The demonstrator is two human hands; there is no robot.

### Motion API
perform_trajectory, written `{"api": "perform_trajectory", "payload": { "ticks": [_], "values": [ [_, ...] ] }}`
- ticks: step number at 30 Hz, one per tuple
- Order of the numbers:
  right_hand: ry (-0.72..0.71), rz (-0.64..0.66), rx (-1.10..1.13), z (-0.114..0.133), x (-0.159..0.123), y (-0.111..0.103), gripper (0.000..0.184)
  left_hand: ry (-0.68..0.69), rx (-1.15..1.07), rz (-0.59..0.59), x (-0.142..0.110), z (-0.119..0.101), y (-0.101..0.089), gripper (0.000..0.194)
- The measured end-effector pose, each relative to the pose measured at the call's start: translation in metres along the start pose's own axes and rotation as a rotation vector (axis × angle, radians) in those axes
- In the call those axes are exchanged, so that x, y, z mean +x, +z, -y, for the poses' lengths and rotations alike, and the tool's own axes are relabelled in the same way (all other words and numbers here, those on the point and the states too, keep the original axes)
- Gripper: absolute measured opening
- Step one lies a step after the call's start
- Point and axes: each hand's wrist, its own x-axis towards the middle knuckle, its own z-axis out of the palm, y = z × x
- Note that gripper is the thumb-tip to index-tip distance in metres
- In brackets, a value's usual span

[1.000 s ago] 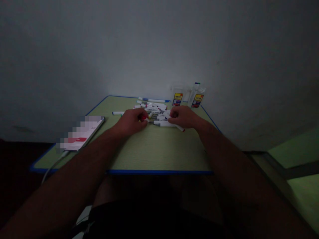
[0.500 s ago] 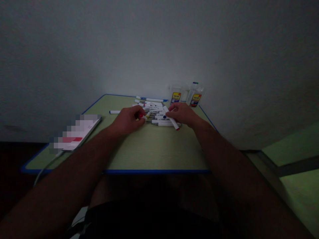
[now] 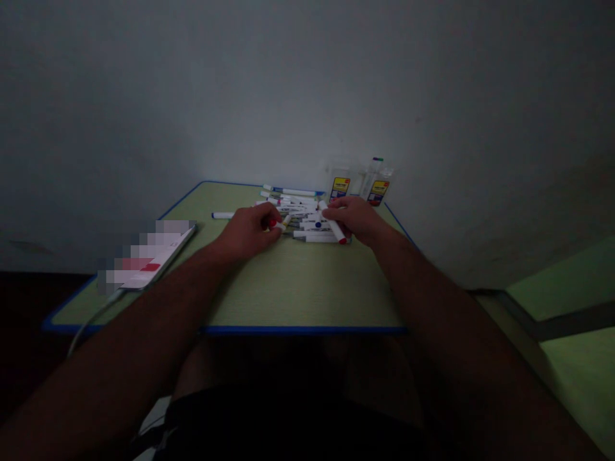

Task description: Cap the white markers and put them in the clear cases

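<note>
My right hand is closed on a white marker with a red end, held slanting down toward me over the pile. My left hand is curled, pinching a small white marker cap with a red end; the fingers hide part of it. Between and behind both hands lies a loose pile of white markers, some with grey tips showing. A blue-ended marker lies to the left, partly behind my left hand.
Two clear plastic cases with yellow labels stand against the wall at the back right; the right one has marker ends above it. A blurred-out tablet-like device with a cable lies left on the blue-edged table.
My right hand has shifted the red-ended marker slightly up, and it now points a little steeper toward me. My left hand has hardly moved.
</note>
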Motion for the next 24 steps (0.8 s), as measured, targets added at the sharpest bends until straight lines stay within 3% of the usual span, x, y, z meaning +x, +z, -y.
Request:
{"api": "perform_trajectory", "payload": {
  "ticks": [24],
  "values": [
    [0.006, 0.004, -0.046, 0.0021, -0.0023, 0.0, 0.015, 0.0, -0.053, -0.021, 0.0002, -0.0003, 0.0006, 0.016]
  ]
}}
